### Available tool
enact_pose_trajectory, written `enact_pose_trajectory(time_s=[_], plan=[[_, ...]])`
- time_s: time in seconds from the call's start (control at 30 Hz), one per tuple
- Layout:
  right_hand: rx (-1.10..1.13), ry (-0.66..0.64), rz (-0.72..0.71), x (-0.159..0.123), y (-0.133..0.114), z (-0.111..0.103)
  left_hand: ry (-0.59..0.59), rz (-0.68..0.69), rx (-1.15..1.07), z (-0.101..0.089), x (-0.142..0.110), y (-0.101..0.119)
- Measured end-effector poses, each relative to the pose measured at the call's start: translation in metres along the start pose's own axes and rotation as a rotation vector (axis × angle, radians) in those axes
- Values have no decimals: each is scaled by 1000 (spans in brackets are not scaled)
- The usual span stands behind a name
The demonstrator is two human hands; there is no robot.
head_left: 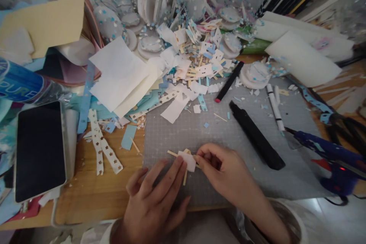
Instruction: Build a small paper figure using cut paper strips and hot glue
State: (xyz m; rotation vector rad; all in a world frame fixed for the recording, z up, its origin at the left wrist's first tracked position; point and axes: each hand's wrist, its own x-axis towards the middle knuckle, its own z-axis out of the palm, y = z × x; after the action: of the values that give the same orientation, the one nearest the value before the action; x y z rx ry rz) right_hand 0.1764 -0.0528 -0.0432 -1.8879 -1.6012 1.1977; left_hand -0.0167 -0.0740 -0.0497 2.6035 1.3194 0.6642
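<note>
On the grey cutting mat (211,194) lies a small white paper piece (190,163) with narrow pale-yellow paper strips (172,153) sticking out from beneath it. My left hand (157,194) is spread, palm down, with its fingertips resting on the paper's left edge. At the right edge, my right hand (228,171) pinches the end of a pale-yellow strip between thumb and forefinger; its other fingers are curled. The fingers partly hide the strips. A black box cutter (256,135) lies to the right of my hands.
A blue glue gun (328,145) with a lit red light and black-handled scissors (347,129) are at right. Markers (230,82) lie on the mat. Cut-paper pieces (204,63) pile up behind. A tablet (41,150) and plastic bottle (23,82) stand left.
</note>
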Motion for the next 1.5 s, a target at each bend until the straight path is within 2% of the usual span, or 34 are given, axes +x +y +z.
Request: enact_pose_trajectory(time_s=[0.27,0.43,0.57,0.7,0.77,0.83,0.93,1.1,1.2,1.27,1.37,1.5], plan=[[-31,-2,1,0,1,0,-16,-28,72,-5,5,13],[-47,15,-45,0,6,2,-65,-59,7,-6,2,14],[112,-11,-76,-1,8,2,-38,-103,-199,-12,-3,2],[363,-74,-64,-9,3,-8,189,-250,-403,-20,-6,-4],[441,-88,-68,-17,-2,-14,255,-344,-552,-23,-4,-1],[490,-87,-98,-27,-6,-18,208,-396,-709,-24,0,7],[487,-40,-185,-43,-11,-19,101,-391,-861,-27,7,23],[451,152,-408,-70,-15,-14,149,-471,-1093,-34,12,49],[409,110,-491,-78,-14,-11,145,-437,-1237,-36,10,56],[396,63,-544,-80,-14,-12,124,-389,-1222,-38,9,56],[386,85,-626,-80,-14,-14,143,-340,-1066,-43,8,53],[395,91,-641,-79,-14,-16,170,-271,-967,-50,9,48]])
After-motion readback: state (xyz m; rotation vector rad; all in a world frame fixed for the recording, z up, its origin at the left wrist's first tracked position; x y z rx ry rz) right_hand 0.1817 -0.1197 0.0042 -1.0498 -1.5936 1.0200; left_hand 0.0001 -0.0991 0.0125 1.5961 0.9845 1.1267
